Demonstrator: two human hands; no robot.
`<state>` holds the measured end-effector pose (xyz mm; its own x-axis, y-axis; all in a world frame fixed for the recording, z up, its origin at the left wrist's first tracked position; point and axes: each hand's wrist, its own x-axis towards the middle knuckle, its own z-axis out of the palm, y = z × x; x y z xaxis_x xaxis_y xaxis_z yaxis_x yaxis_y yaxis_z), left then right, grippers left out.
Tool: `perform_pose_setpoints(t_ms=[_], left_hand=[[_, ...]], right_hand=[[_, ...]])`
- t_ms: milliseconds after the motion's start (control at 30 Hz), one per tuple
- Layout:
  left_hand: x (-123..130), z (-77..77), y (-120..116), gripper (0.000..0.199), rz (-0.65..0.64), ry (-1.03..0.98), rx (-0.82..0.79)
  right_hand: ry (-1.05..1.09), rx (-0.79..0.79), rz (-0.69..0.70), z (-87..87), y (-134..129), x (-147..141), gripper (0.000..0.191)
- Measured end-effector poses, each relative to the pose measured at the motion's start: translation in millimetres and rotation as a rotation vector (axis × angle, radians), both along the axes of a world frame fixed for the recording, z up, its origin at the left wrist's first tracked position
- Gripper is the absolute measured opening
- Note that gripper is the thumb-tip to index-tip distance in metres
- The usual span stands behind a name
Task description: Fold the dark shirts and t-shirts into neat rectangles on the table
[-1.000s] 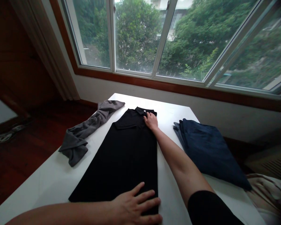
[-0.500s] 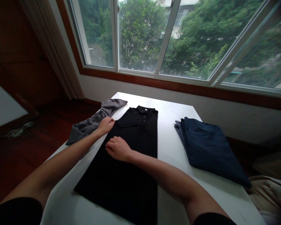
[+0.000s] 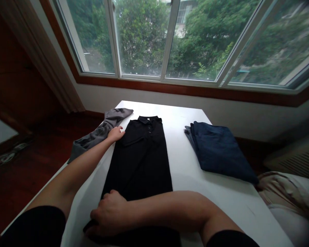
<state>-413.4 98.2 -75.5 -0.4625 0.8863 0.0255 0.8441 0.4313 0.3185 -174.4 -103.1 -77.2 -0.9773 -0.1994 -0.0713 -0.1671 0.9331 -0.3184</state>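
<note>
A black polo shirt (image 3: 141,164) lies folded lengthwise on the white table (image 3: 179,151), its buttoned collar at the far end. My left hand (image 3: 115,133) rests at the shirt's left edge, by the folded sleeve. Its thumb and forefinger look apart, with the thumb against the cloth. Low in the view, my right hand (image 3: 110,212) is closed on the left corner of the hem, where a bit of dark cloth shows below the fingers. My right forearm crosses over the lower shirt and hides part of it.
A crumpled grey garment (image 3: 92,135) lies along the table's left edge, beneath my left forearm. Folded dark blue clothing (image 3: 218,149) sits at the right. Beyond the table's right edge is beige cloth (image 3: 285,192). The window (image 3: 144,41) is behind the table.
My right hand has moved from the middle of the shirt down to the hem corner and closed on it. My left hand stays by the sleeve, its fingers loosened. The view has shifted.
</note>
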Motion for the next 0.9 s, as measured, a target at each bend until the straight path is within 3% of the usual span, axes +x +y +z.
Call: perform_pose_setpoints(t_ms=[100,267,433,600,700,900], left_hand=[[5.3,-0.8,8.2,0.059,0.020,-0.029,-0.012],[16.0,-3.9,29.8,0.071,0.069,-0.094,0.007],[24.6,-3.2,49.3,0.061,0.072,-0.246,0.097],[23.2,11.5,65.1,0.054,0.097,-0.375,0.098],[18.5,23.1,74.7,0.053,0.105,-0.503,0.082],[16.9,43.1,94.7,0.026,0.116,-0.779,0.086]], right_hand=[[0.074,-0.080,0.011,5.7,-8.1,32.0,0.055],[0.102,-0.225,-0.132,22.0,-5.8,64.1,0.052],[0.050,-0.364,-0.327,24.2,-6.3,89.8,0.046],[0.065,-0.369,-0.497,12.0,-22.3,120.3,0.021],[0.016,-0.435,-0.541,11.1,-33.0,133.3,0.025],[0.012,-0.572,-0.606,24.2,-34.2,152.0,0.033]])
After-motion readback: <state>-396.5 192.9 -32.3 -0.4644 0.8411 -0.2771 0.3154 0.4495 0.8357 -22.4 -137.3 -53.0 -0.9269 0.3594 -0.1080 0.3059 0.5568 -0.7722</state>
